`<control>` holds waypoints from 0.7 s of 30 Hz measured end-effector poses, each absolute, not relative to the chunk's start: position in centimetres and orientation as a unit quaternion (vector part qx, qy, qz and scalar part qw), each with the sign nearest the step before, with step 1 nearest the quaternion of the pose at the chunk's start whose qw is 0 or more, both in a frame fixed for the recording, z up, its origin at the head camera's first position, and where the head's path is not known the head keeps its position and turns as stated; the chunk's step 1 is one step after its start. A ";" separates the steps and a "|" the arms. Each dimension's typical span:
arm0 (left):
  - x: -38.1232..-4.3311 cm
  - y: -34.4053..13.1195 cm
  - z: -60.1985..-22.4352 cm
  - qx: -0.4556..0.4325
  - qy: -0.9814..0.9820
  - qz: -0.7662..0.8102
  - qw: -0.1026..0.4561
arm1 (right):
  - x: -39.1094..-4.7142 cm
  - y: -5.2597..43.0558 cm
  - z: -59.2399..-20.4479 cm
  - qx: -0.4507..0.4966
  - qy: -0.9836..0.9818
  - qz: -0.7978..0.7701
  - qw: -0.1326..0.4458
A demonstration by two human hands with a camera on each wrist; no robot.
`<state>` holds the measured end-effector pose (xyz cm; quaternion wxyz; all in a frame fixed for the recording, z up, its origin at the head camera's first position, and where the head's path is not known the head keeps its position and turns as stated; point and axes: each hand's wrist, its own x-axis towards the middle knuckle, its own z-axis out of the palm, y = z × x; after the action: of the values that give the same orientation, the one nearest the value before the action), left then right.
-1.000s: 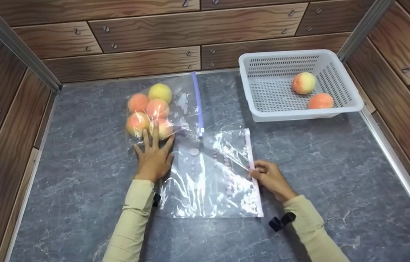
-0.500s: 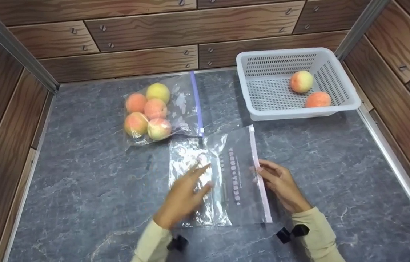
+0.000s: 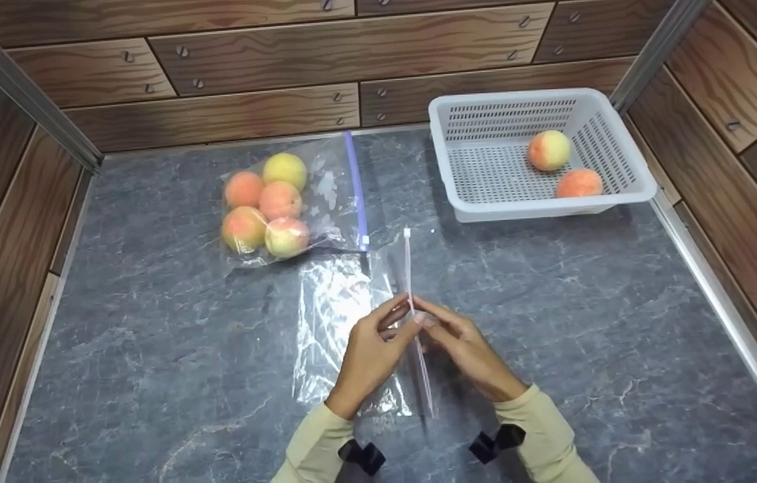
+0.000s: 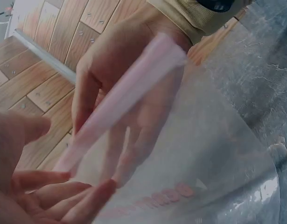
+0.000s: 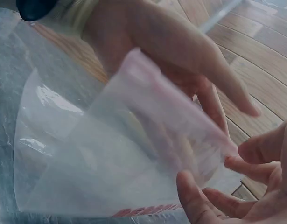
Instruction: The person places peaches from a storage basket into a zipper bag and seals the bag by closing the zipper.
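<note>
A clear zip bag [image 3: 328, 315], flat on its left part, has its pink zip edge [image 3: 424, 376] raised on edge between both hands. My right hand [image 3: 476, 355] pinches that zip edge between thumb and forefinger, as the right wrist view shows. From the other side my left hand [image 3: 370, 355] touches the bag with its fingertips; its thumb [image 4: 33, 128] stands apart from the zip in the left wrist view. Beyond the hands lies a second zip bag [image 3: 325, 157] with a purple zip [image 3: 357, 194], holding several peaches [image 3: 280, 200].
At the back right stands a white perforated basket [image 3: 486, 211] with two peaches inside, one yellow-red peach [image 3: 549, 150] and one orange peach [image 3: 580, 183]. Wood-patterned walls [image 3: 251, 60] bound the grey marbled table [image 3: 150, 335] at the back and sides.
My left hand has come off the peach bag and moved right to the pink zip edge. The right hand has lifted that edge and drawn it left. The peach bag stays put.
</note>
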<state>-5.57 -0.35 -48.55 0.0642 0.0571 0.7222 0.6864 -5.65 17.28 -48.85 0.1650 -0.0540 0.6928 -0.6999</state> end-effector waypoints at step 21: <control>-6.2 -1.8 -48.8 -0.034 0.600 0.798 0.042 | -5.0 14.0 -48.1 -0.107 0.722 -0.677 0.092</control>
<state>-6.17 -1.78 -48.77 0.0416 -0.0340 0.5998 0.7984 -4.95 14.02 -48.05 0.0915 -0.1072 0.7220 -0.6774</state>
